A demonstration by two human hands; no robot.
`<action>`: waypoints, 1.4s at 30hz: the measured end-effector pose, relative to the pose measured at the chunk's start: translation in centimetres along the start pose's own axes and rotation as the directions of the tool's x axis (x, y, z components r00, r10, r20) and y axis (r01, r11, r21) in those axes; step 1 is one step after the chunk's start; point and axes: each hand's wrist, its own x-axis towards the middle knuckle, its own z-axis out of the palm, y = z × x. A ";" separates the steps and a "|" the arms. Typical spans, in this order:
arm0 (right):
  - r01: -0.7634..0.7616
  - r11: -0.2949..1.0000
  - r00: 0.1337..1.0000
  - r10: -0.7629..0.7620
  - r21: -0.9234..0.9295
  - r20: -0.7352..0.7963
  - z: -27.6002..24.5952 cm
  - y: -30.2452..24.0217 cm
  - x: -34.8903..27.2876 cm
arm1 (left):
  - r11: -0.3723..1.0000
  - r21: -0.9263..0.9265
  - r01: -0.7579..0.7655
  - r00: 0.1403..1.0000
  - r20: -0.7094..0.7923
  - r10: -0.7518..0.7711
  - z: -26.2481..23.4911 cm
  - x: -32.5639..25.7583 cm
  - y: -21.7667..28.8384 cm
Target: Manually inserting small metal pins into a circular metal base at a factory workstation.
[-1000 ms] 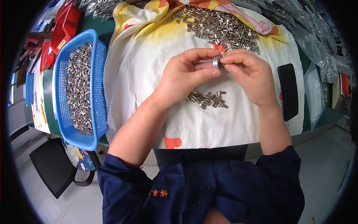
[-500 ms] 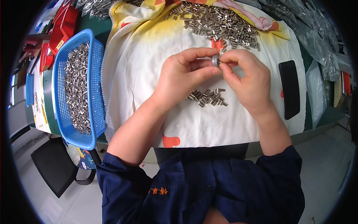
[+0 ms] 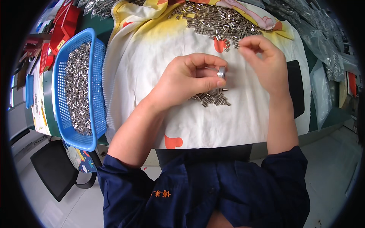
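Note:
My left hand [image 3: 192,78] is closed round a short silver metal ring [image 3: 221,72], pinched between thumb and fingers above the cloth. Up and to the right of it, my right hand [image 3: 264,60] has its thumb and forefinger together on a small metal cylinder [image 3: 236,45] at the near edge of a large pile of such cylinders [image 3: 218,22]. Below the ring lies a smaller heap of cylinders [image 3: 215,98], partly hidden by my left hand.
A white and yellow patterned cloth [image 3: 142,83] covers the table. At left stands a blue plastic basket [image 3: 99,72] full of metal cylinders. A black phone-like slab [image 3: 295,91] lies at right, partly behind my right forearm. Plastic bags [image 3: 323,49] and red bins [image 3: 62,28] line the sides.
My right hand has left the ring and moved up and right to the edge of the large pile. My left hand, still holding the ring, has sunk slightly toward me.

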 end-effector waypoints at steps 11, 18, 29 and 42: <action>0.187 0.688 0.977 -0.208 -0.701 0.056 1.4 1.2 0.1 | 0.985 -0.170 -0.028 0.996 0.077 0.042 -0.9 0.7 -0.8; -0.020 0.942 0.998 -0.002 -0.336 -0.065 1.4 -0.4 -0.3 | 0.984 -0.146 -0.104 0.994 -0.041 0.099 -1.0 0.9 -1.2; 0.149 0.982 0.989 -0.147 -0.115 0.027 2.1 -0.8 -0.8 | 0.988 -0.003 -0.156 0.982 -0.105 0.155 -0.6 0.9 -1.0; 0.180 0.961 0.983 -0.165 -0.212 0.086 1.4 -1.2 -1.1 | 0.987 0.085 -0.133 0.982 -0.123 0.143 -0.3 0.6 -1.0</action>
